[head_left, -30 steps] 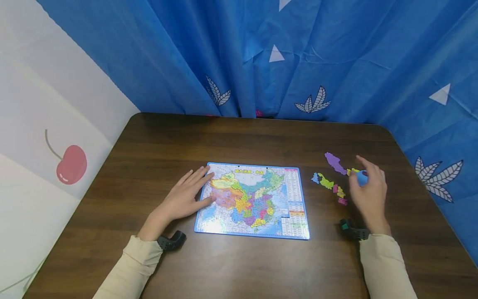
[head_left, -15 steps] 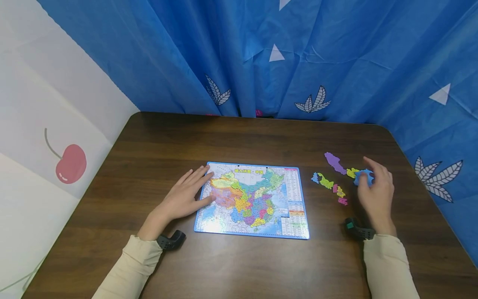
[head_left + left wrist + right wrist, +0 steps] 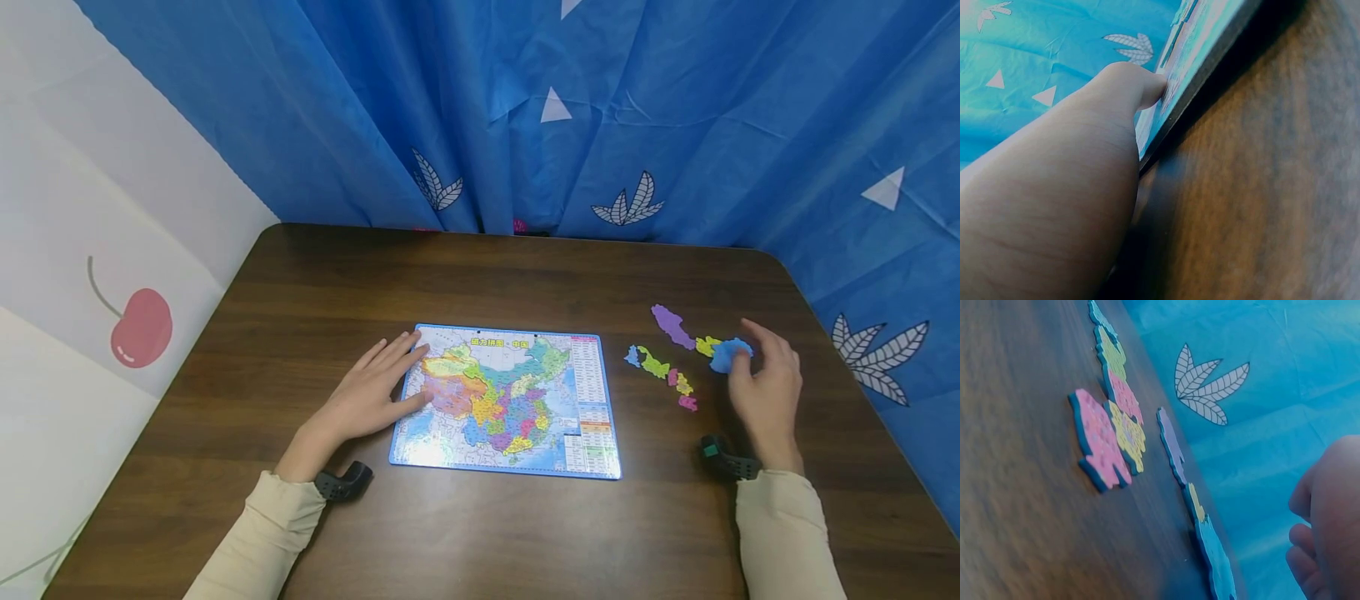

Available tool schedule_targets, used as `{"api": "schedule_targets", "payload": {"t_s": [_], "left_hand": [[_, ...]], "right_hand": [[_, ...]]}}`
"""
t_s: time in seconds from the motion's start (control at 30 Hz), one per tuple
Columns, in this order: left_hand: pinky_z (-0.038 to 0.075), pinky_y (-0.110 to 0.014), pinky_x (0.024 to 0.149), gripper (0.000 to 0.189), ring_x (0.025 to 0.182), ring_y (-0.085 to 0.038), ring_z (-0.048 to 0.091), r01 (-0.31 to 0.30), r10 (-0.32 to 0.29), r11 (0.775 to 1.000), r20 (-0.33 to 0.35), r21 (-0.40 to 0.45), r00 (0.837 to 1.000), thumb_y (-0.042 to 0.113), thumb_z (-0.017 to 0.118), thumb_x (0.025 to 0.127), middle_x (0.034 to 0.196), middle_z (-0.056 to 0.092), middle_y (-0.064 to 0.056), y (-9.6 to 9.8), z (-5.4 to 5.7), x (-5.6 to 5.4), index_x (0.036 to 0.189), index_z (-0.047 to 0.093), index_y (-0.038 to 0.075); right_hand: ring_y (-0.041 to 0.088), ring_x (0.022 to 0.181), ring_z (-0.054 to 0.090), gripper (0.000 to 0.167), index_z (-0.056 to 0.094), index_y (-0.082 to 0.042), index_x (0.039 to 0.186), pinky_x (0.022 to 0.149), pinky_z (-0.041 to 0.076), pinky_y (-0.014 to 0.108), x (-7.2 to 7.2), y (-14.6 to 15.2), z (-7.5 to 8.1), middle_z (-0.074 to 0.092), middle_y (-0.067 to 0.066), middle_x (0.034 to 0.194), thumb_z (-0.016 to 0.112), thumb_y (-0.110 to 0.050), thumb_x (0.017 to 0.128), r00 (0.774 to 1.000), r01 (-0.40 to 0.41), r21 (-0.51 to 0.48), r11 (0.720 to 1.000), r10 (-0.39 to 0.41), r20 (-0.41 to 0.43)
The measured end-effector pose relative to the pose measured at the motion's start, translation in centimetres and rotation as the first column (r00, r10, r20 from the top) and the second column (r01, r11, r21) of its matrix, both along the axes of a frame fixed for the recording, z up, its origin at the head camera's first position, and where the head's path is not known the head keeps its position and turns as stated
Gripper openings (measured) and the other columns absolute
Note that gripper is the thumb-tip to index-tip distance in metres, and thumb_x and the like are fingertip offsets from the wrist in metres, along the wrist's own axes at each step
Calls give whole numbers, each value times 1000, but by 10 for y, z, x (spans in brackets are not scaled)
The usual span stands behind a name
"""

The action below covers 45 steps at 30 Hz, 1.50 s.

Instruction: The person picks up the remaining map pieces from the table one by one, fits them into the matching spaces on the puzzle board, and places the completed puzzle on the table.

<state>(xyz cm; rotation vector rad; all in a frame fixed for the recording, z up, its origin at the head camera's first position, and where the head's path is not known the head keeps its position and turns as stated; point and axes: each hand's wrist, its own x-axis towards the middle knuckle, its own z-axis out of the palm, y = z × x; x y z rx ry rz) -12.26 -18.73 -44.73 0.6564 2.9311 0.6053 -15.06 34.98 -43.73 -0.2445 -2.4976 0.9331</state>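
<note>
My left hand (image 3: pixel 375 392) rests with straight fingers on the left edge of a map puzzle board (image 3: pixel 592 458). In the left wrist view the thumb (image 3: pixel 1132 84) touches the board's face. My right hand (image 3: pixel 768 392) hovers beside a blue puzzle piece (image 3: pixel 726 357), fingers loosely bent and holding nothing. The right wrist view shows a gap between that hand (image 3: pixel 1329 519) and the blue piece (image 3: pixel 1215 556). In line with it lie a yellow-green piece (image 3: pixel 706 347) and a long purple piece (image 3: pixel 672 327).
Nearer the board, a second row holds a small blue piece (image 3: pixel 633 357), a green piece (image 3: pixel 655 364), a yellow piece (image 3: pixel 683 385) and two pink ones, including the nearest pink piece (image 3: pixel 687 403). A blue curtain (image 3: pixel 525 125) hangs behind the wooden table (image 3: pixel 480 533).
My right hand has moved right and slightly toward me, uncovering more of the blue and yellow-green pieces. The left hand and board stay where they were.
</note>
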Motion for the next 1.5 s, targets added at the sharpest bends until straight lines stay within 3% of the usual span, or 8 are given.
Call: {"api": "schedule_targets", "payload": {"t_s": [0.4,0.9,1.2,1.5], "left_hand": [[9,-49,130,81,160,-27,17,1,-1,1000,0,-3,1000,58,61,96,172,23,-6,0,1,0,161,38,16],[9,-49,130,81,160,-26,16,-1,1,1000,5,1,1000,58,60,96,172,22,-6,0,0,0,161,38,16],[8,-49,130,80,160,-26,16,0,0,1000,4,1,1000,58,60,96,172,22,-5,0,0,1,161,38,16],[9,-49,130,81,160,-26,16,-2,2,1000,5,-7,1000,59,59,96,172,22,-5,0,1,0,161,38,16]], "right_hand": [[45,137,42,45,53,-5,148,116,30,64,0,5,0,51,23,152,47,-9,104,998,27,-25,999,-26,49],[45,141,36,50,46,-4,153,115,30,63,0,12,-6,42,23,159,44,-12,105,975,72,-19,997,-66,214],[51,140,33,53,42,1,154,113,30,71,0,13,-9,36,29,160,45,-18,105,954,40,-5,999,-37,297],[55,137,36,53,43,3,153,112,30,73,0,11,-10,35,33,157,46,-18,105,945,24,8,1000,-25,327]]}}
